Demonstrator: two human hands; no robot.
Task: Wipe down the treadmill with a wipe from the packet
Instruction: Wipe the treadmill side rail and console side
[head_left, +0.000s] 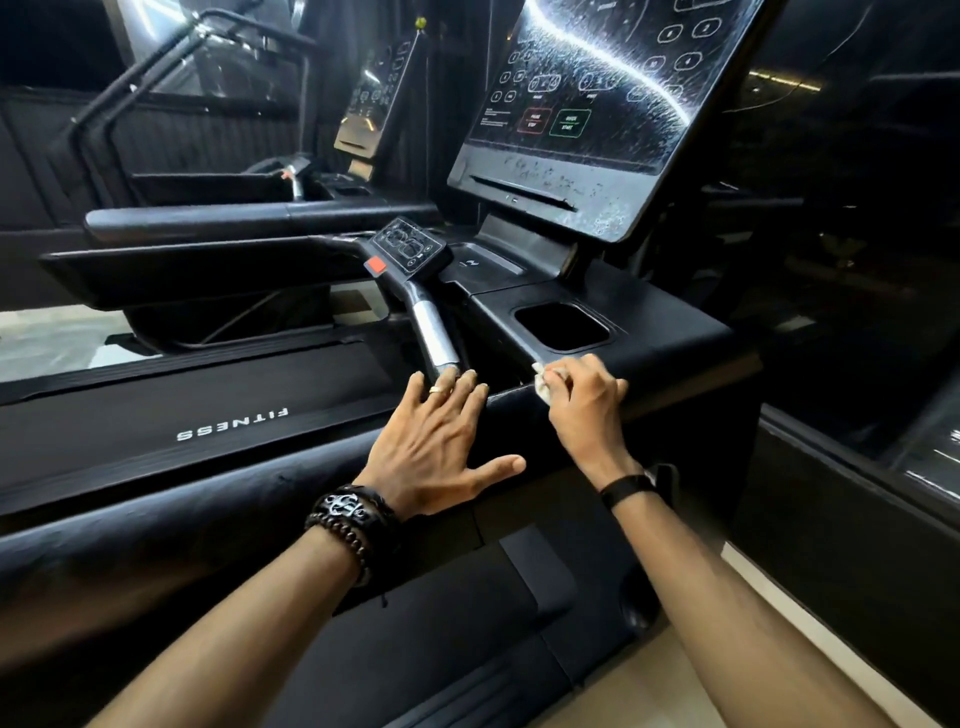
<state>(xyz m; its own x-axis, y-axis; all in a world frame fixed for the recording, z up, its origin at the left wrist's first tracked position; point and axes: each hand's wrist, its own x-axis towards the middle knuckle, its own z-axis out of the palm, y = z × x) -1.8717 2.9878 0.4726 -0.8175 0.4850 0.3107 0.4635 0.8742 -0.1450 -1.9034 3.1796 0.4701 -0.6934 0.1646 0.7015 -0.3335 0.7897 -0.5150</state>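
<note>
A black treadmill (649, 322) fills the view, with a glossy, streaked touch console (587, 104) tilted up at the top right. My right hand (587, 410) is shut on a crumpled white wipe (544, 382), pressed against the near edge of the console tray just below a square cup recess (561, 326). My left hand (441, 447) lies flat with fingers spread on the black side rail, fingertips touching the end of a silver grip handle (435, 338). No wipe packet is in view.
A small control pad (410, 244) with a red tab sits above the silver handle. The belt deck, marked FITNESS (232, 423), runs left. A second treadmill (249, 218) stands behind. A dark wall panel (852, 519) is close on the right, pale floor below.
</note>
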